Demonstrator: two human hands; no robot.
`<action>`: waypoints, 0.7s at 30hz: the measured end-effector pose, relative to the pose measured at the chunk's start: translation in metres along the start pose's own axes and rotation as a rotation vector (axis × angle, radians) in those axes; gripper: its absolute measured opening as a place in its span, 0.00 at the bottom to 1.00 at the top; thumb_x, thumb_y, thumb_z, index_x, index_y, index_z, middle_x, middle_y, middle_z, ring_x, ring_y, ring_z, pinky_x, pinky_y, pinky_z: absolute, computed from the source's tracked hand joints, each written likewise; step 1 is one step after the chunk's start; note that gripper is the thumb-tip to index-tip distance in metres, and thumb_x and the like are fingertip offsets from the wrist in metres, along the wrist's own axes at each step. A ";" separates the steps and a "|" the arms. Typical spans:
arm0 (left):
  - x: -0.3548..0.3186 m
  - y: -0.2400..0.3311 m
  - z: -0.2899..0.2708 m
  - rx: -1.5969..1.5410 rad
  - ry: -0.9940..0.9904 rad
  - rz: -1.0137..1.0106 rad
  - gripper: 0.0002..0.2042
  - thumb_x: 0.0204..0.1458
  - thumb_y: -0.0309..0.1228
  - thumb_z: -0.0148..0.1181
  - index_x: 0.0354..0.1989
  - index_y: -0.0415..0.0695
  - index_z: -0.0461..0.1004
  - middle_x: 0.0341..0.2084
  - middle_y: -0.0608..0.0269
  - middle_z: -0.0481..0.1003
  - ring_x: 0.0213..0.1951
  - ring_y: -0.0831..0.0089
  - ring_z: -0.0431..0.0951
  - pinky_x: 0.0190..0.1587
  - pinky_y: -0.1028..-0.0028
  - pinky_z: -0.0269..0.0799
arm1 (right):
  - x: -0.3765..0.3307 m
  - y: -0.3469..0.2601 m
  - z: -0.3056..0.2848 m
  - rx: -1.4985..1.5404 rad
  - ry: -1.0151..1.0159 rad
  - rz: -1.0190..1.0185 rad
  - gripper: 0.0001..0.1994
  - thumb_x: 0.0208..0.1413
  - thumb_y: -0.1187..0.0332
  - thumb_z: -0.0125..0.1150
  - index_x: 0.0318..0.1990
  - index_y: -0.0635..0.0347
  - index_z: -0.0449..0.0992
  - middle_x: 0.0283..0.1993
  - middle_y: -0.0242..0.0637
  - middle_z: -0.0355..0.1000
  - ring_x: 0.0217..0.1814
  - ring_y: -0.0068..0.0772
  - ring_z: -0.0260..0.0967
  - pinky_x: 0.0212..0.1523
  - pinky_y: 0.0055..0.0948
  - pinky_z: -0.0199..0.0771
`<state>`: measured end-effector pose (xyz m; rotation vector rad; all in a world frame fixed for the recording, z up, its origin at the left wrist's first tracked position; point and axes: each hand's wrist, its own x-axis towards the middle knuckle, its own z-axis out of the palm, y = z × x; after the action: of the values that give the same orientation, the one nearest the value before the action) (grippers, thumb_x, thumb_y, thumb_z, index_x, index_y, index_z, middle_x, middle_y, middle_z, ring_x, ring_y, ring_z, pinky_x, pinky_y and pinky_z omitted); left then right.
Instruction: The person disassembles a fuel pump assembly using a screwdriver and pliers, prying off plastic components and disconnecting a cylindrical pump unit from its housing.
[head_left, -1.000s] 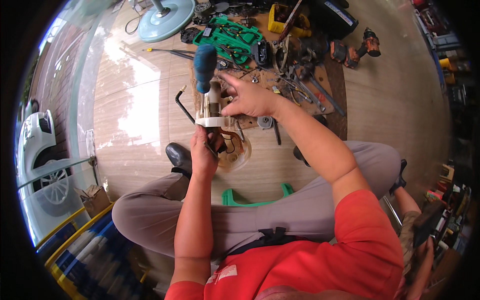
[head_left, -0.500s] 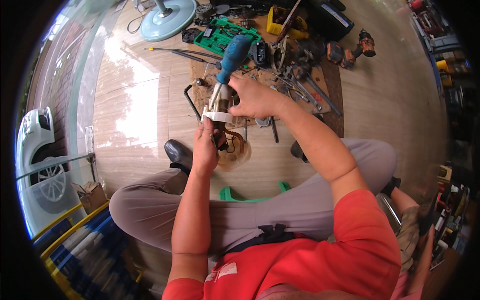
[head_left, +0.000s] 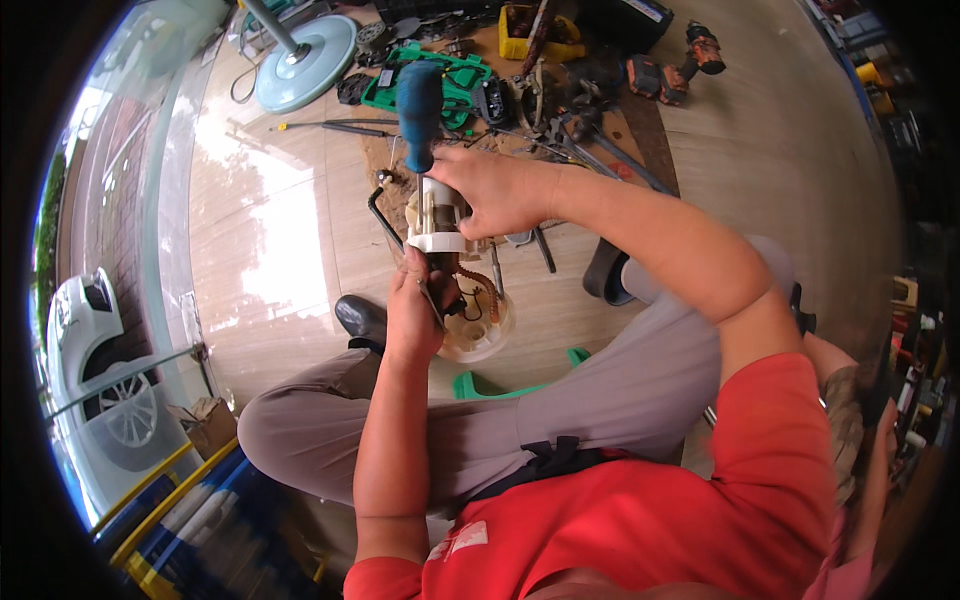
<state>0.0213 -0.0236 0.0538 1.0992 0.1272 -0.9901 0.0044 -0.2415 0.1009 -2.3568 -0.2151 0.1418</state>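
Both my hands hold a fuel pump module (head_left: 437, 242), with white plastic parts, in front of me over the floor. My left hand (head_left: 412, 310) is closed round its lower dark section, below the white ring. My right hand (head_left: 500, 190) grips the upper part, thumb on its side and fingers mostly hidden behind. A screwdriver (head_left: 419, 110) with a thick blue handle stands upright, its shank running down into the white frame. My right fingertips are at its neck; whether they hold it is unclear. A brown corrugated hose (head_left: 484, 283) curves down to the round translucent base (head_left: 485, 340).
Beyond my hands, a brown board (head_left: 650, 130) bears scattered tools, a green tool case (head_left: 455, 85) and a yellow bin (head_left: 510, 40). A cordless drill (head_left: 690, 65) lies at far right. Between my legs is a green stool edge (head_left: 470, 385). A light-blue round stand base (head_left: 315, 70) stands far left.
The screwdriver handle has swung from leaning right to nearly upright, a little left. Both hands keep hold of the module. The whole view has shifted slightly.
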 end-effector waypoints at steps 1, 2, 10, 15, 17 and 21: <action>-0.009 0.006 0.013 0.002 0.017 -0.017 0.21 0.66 0.49 0.44 0.40 0.40 0.68 0.21 0.70 0.63 0.20 0.78 0.60 0.25 0.76 0.58 | -0.004 -0.008 -0.009 -0.014 -0.049 0.016 0.27 0.43 0.72 0.65 0.53 0.73 0.67 0.58 0.52 0.62 0.55 0.51 0.69 0.52 0.39 0.73; -0.016 0.009 0.020 0.003 0.038 -0.033 0.21 0.67 0.48 0.43 0.41 0.40 0.68 0.21 0.69 0.63 0.21 0.77 0.60 0.26 0.75 0.59 | -0.008 -0.017 -0.016 -0.037 -0.071 0.036 0.27 0.43 0.72 0.65 0.52 0.72 0.67 0.57 0.52 0.62 0.55 0.51 0.69 0.52 0.39 0.73; -0.020 -0.014 0.017 -0.021 -0.056 0.018 0.21 0.67 0.47 0.43 0.48 0.37 0.66 0.28 0.66 0.64 0.28 0.74 0.63 0.31 0.73 0.63 | -0.029 -0.026 -0.023 -0.091 -0.079 0.051 0.30 0.43 0.71 0.65 0.57 0.70 0.66 0.55 0.53 0.64 0.55 0.54 0.69 0.54 0.40 0.72; -0.017 -0.007 0.009 -0.007 -0.009 0.088 0.19 0.66 0.48 0.45 0.35 0.43 0.65 0.17 0.74 0.55 0.20 0.80 0.54 0.23 0.76 0.50 | -0.015 -0.009 0.001 -0.064 -0.037 0.012 0.34 0.43 0.68 0.67 0.61 0.70 0.64 0.53 0.54 0.66 0.56 0.52 0.68 0.55 0.39 0.71; -0.020 -0.012 0.008 -0.009 0.028 0.051 0.19 0.66 0.49 0.45 0.35 0.43 0.66 0.17 0.74 0.55 0.19 0.80 0.53 0.23 0.76 0.49 | -0.016 -0.004 0.007 -0.066 -0.057 -0.021 0.35 0.44 0.68 0.67 0.61 0.69 0.64 0.54 0.54 0.65 0.57 0.53 0.68 0.55 0.39 0.71; -0.018 -0.019 0.007 0.013 0.077 0.022 0.20 0.67 0.49 0.43 0.36 0.43 0.66 0.17 0.74 0.55 0.18 0.81 0.52 0.22 0.77 0.47 | -0.020 0.007 0.014 -0.067 -0.112 -0.056 0.36 0.45 0.67 0.68 0.63 0.69 0.62 0.55 0.54 0.65 0.58 0.54 0.67 0.56 0.41 0.70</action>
<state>-0.0058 -0.0200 0.0545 1.1488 0.1713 -0.9300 -0.0163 -0.2406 0.0872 -2.4085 -0.3449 0.2438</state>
